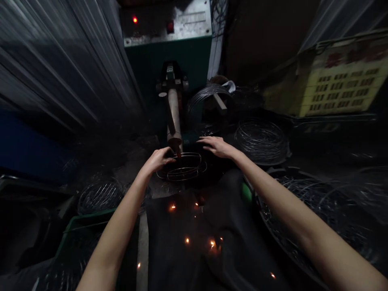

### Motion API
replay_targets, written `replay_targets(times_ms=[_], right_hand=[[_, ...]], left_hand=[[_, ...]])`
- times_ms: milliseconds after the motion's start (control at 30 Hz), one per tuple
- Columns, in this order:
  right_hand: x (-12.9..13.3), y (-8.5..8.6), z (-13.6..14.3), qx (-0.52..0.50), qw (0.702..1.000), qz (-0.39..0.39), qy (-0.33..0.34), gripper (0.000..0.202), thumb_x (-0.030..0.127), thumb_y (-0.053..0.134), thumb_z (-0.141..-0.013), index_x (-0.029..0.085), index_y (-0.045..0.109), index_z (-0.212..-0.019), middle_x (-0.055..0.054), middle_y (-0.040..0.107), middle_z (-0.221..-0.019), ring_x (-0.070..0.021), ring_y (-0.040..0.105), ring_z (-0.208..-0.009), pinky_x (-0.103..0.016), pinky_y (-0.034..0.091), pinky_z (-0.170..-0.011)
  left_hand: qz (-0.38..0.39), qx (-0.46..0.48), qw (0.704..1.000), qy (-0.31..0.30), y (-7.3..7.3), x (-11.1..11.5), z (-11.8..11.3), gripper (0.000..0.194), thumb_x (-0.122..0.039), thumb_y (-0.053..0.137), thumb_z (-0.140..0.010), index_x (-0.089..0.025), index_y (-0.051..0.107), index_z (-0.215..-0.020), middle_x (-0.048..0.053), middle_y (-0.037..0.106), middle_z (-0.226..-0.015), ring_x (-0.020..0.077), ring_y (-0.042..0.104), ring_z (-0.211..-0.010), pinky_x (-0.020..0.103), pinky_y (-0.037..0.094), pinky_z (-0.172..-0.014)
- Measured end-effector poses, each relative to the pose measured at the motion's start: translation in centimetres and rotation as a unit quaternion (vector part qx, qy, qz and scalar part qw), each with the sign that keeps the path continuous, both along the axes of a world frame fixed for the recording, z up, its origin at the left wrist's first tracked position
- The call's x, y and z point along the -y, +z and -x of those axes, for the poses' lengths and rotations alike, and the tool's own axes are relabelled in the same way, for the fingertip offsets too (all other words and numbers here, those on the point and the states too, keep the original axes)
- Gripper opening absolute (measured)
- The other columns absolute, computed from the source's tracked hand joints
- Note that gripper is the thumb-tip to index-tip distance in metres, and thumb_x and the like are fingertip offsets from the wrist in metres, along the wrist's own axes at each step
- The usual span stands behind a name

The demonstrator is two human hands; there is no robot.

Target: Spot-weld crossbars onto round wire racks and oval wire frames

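A round wire frame (182, 179), made of thin metal rings, sits beneath the electrode tip (178, 153) of a green spot-welding machine (163, 50). My left hand (159, 159) is at the frame's left side, its thumb and fingers closed on the upper ring. To the right of the frame, my right hand (216, 146) reaches forward with fingers stretched out, apart from the rings and holding nothing I can see. Bright sparks (212, 243) fly over the dark apron (182, 258) covering my lap. Dim light hides the frame's finer wires.
Coiled wire rings (260, 139) lie at the right, beside a large round container (273, 230) of wire pieces. A yellow crate (339, 81) stands behind them. On the left are a green crate (69, 230) and more wire parts (100, 196).
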State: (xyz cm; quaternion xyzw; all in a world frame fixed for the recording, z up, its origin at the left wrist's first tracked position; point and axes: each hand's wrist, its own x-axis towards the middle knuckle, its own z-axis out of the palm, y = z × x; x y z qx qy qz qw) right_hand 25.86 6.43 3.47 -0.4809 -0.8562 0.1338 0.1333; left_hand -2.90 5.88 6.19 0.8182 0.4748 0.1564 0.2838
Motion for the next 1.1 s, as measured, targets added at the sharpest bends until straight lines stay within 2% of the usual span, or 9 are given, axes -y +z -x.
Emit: replay_targets(times_ms=[167, 333, 467, 600, 667, 733, 800, 933, 1100], right_hand=[[0.2, -1.3, -1.3, 0.058, 0.996, 0.068, -0.014, 0.035, 0.019, 0.040, -0.089, 0.026, 0.060, -0.117, -0.006, 0.049, -0.135, -0.0247, 0.046, -0.121, -0.048, 0.031, -0.099], [-1.0, -0.4, -1.0, 0.008, 0.985, 0.146, 0.097, 0.031, 0.032, 0.044, -0.089, 0.022, 0.065, -0.109, -0.006, 0.053, -0.131, -0.0218, 0.051, -0.116, -0.036, 0.035, -0.099], [-1.8, 0.4, -0.5, -0.011, 0.962, 0.217, 0.165, 0.035, 0.034, 0.043, -0.088, 0.020, 0.063, -0.113, -0.005, 0.060, -0.121, -0.0201, 0.053, -0.111, -0.031, 0.039, -0.096], [-1.6, 1.2, 0.5, 0.011, 0.971, 0.191, 0.146, 0.031, 0.037, 0.047, -0.085, 0.021, 0.066, -0.104, -0.004, 0.066, -0.107, -0.0208, 0.059, -0.097, -0.031, 0.043, -0.087], [-1.3, 1.7, 1.2, 0.011, 0.979, 0.157, 0.132, 0.028, 0.035, 0.045, -0.086, 0.022, 0.066, -0.099, -0.003, 0.068, -0.100, -0.0202, 0.061, -0.092, -0.031, 0.044, -0.084], [-1.0, 2.1, 2.1, 0.017, 0.983, 0.131, 0.132, 0.025, 0.032, 0.043, -0.086, 0.024, 0.066, -0.095, -0.002, 0.069, -0.097, -0.0198, 0.062, -0.091, -0.035, 0.040, -0.091], [-0.8, 2.5, 2.9, 0.036, 0.983, 0.118, 0.135, 0.024, 0.027, 0.042, -0.086, 0.026, 0.065, -0.094, 0.000, 0.070, -0.095, -0.0202, 0.062, -0.091, -0.046, 0.028, -0.102], [-0.5, 3.1, 4.2, 0.061, 0.983, 0.108, 0.133, 0.022, 0.023, 0.042, -0.084, 0.026, 0.063, -0.092, 0.001, 0.070, -0.092, -0.0207, 0.062, -0.090, -0.062, 0.005, -0.105], [-0.6, 3.6, 4.1, 0.071, 0.985, 0.107, 0.119, 0.022, 0.026, 0.042, -0.085, 0.026, 0.063, -0.092, 0.000, 0.069, -0.093, -0.0216, 0.061, -0.094, -0.060, 0.006, -0.105]], left_hand=[[0.045, 0.082, 0.996, 0.008, -1.8, 0.2, 1.5, 0.030, -0.040, 0.063, -0.071, -0.017, 0.061, -0.090, 0.002, 0.065, -0.088, 0.0171, 0.057, -0.082, 0.026, 0.043, -0.071], [0.101, 0.188, 0.976, 0.051, -4.1, 1.4, 3.7, 0.032, -0.040, 0.067, -0.067, -0.015, 0.059, -0.086, 0.001, 0.061, -0.082, 0.0152, 0.055, -0.079, 0.026, 0.042, -0.074], [0.114, 0.211, 0.968, 0.078, -4.8, 2.0, 4.8, 0.032, -0.039, 0.068, -0.066, -0.015, 0.058, -0.085, 0.000, 0.059, -0.080, 0.0141, 0.053, -0.078, 0.026, 0.042, -0.074], [0.107, 0.176, 0.976, 0.065, -4.4, 2.0, 5.8, 0.034, -0.040, 0.067, -0.068, -0.015, 0.059, -0.089, 0.002, 0.061, -0.084, 0.0150, 0.054, -0.080, 0.027, 0.043, -0.075], [0.091, 0.127, 0.986, 0.056, -3.8, 2.1, 6.0, 0.041, -0.043, 0.065, -0.070, -0.016, 0.059, -0.101, 0.003, 0.063, -0.092, 0.0150, 0.054, -0.078, 0.027, 0.044, -0.073], [0.040, 0.071, 0.995, 0.061, -2.9, 2.5, 5.4, 0.052, -0.045, 0.063, -0.073, -0.020, 0.054, -0.118, 0.005, 0.062, -0.102, 0.0157, 0.054, -0.079, 0.028, 0.045, -0.073], [-0.029, 0.023, 0.997, 0.061, -2.0, 2.9, 4.2, 0.059, -0.045, 0.063, -0.073, -0.022, 0.050, -0.126, 0.006, 0.061, -0.109, 0.0180, 0.055, -0.087, 0.030, 0.045, -0.079], [-0.059, -0.054, 0.997, 0.013, -1.4, 3.1, 1.8, 0.047, -0.044, 0.067, -0.072, -0.020, 0.063, -0.112, 0.006, 0.066, -0.096, 0.0208, 0.057, -0.091, 0.029, 0.044, -0.081], [-0.042, -0.042, 0.998, -0.002, -1.6, 2.0, 1.3, 0.038, -0.039, 0.067, -0.073, -0.018, 0.067, -0.104, 0.006, 0.069, -0.095, 0.0200, 0.062, -0.089, 0.027, 0.045, -0.080]])
